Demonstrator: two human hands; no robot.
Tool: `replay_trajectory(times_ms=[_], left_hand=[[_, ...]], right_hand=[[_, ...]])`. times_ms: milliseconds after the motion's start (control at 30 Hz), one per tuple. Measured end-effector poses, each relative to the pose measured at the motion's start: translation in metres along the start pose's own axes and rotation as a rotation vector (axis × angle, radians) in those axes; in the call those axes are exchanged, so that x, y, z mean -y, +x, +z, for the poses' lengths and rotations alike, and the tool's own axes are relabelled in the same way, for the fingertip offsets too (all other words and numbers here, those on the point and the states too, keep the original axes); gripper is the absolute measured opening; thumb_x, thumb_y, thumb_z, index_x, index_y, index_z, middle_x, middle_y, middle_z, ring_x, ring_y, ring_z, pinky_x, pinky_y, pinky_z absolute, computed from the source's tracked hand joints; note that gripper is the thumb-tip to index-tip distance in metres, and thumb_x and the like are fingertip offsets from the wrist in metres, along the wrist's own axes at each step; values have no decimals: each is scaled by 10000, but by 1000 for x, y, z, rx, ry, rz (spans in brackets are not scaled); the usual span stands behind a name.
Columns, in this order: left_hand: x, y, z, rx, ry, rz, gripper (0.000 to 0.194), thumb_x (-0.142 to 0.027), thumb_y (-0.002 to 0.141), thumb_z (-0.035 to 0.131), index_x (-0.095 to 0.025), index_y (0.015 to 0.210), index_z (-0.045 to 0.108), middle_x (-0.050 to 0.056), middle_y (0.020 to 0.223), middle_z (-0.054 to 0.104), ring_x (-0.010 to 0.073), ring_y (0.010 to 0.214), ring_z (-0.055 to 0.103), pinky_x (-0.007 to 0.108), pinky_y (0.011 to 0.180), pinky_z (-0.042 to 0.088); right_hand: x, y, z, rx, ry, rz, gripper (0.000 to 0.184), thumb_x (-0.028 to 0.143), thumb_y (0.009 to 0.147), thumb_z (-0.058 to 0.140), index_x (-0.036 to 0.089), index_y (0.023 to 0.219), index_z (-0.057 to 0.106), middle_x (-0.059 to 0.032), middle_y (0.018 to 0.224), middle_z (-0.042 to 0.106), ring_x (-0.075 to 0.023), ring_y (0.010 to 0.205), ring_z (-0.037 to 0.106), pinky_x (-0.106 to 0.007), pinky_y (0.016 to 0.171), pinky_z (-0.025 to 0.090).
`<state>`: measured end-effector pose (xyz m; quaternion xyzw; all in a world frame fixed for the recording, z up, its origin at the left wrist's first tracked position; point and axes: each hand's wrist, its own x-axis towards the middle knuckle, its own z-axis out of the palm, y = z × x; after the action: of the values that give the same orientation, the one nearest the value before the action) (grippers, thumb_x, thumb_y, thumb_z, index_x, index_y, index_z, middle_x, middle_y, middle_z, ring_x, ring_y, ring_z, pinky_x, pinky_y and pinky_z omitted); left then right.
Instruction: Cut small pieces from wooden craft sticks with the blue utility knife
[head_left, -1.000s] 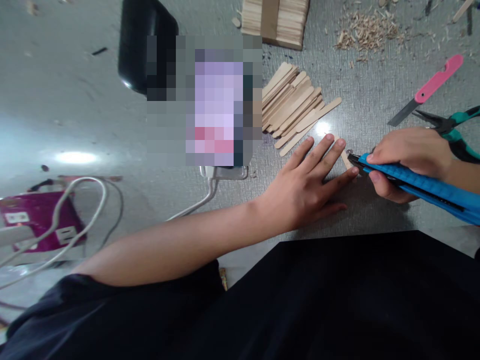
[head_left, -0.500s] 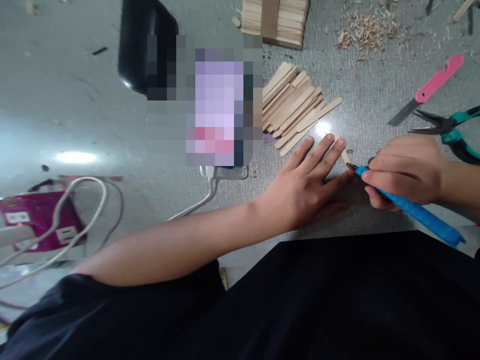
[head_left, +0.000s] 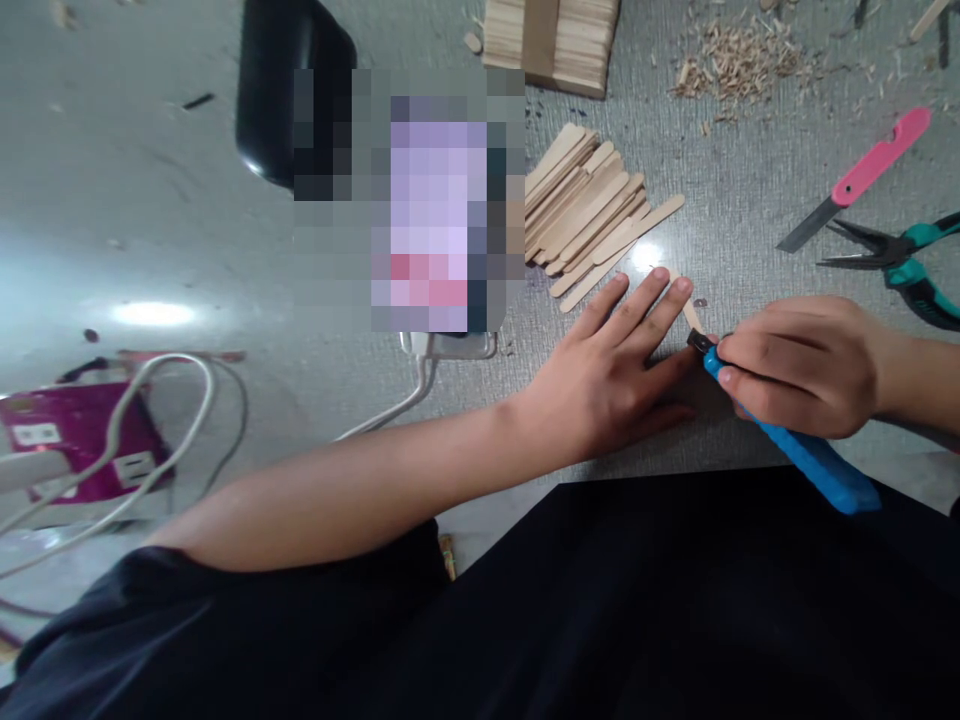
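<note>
My left hand (head_left: 611, 365) lies on the table with its fingers spread, the fingertips on and beside a single wooden craft stick (head_left: 690, 312). Part of that stick is hidden under the fingers. My right hand (head_left: 810, 365) is closed around blue-handled pliers (head_left: 814, 460) with a short dark metal head. The head is at the near end of the stick, close to my left index finger; whether its jaws grip the wood cannot be made out. Above my left hand spreads a loose pile of craft sticks (head_left: 592, 210).
A banded bundle of craft sticks (head_left: 574, 50) and wood shavings (head_left: 739, 62) lie at the back. On the right are a pink-handled folding saw or knife (head_left: 881, 160) and teal-handled needle-nose pliers (head_left: 896, 255). Left stand a black case (head_left: 281, 100), a blurred-out phone and a purple power strip (head_left: 90, 440).
My right hand has shifted slightly down and left. The blue pliers have turned, the handle end swinging left and down, and the head now sits lower. My left hand has stayed put.
</note>
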<state>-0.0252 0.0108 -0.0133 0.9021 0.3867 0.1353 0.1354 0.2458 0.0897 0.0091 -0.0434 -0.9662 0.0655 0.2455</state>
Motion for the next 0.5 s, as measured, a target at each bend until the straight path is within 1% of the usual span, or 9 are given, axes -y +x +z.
replay_trajectory(times_ms=[133,200,267,367,433,500], left_hand=[[-1,0,-1,-2,-10,3,559,-542,1055,715,-188,1483,653,264,1786,373,472,1682,350,679,1363,328],[-1,1,-1,4,-11,-1,557,-547,1061,702,-194,1489,648,257,1793,364,464,1690,336,680,1363,328],[0,1,-1,1,-4,3,586,-557,1057,705,-208,1521,622,253,1791,370,458,1690,338,678,1359,338],[0,1,-2,-14,8,16,628,-553,1052,713,-201,1557,585,274,1769,398,469,1670,372,677,1348,359],[0,1,-3,-16,7,20,621,-543,1053,714,-187,1547,591,289,1761,402,481,1661,383,679,1346,359],[0,1,-3,-15,2,22,601,-536,1052,717,-183,1526,607,295,1761,397,492,1658,382,685,1346,352]], right_hand=[[-2,2,0,10,-53,-105,221,85,978,655,235,820,619,-12,927,728,-179,864,658,-324,670,559],[-4,2,0,2,-61,-123,225,92,983,651,234,812,616,-17,912,720,-182,861,656,-327,667,571],[-6,0,0,-10,-64,-140,227,120,1019,610,236,824,623,-22,926,719,-179,872,659,-335,709,603],[-7,-3,-1,-17,-58,-145,219,162,1053,585,242,855,629,-24,967,726,-171,887,667,-340,763,631],[-6,-4,-1,-9,-39,-124,216,181,1064,585,243,861,627,-25,971,729,-171,890,674,-332,751,623],[-3,-5,0,-23,2,-65,227,198,1081,561,241,868,625,-28,942,727,-173,868,678,-331,719,598]])
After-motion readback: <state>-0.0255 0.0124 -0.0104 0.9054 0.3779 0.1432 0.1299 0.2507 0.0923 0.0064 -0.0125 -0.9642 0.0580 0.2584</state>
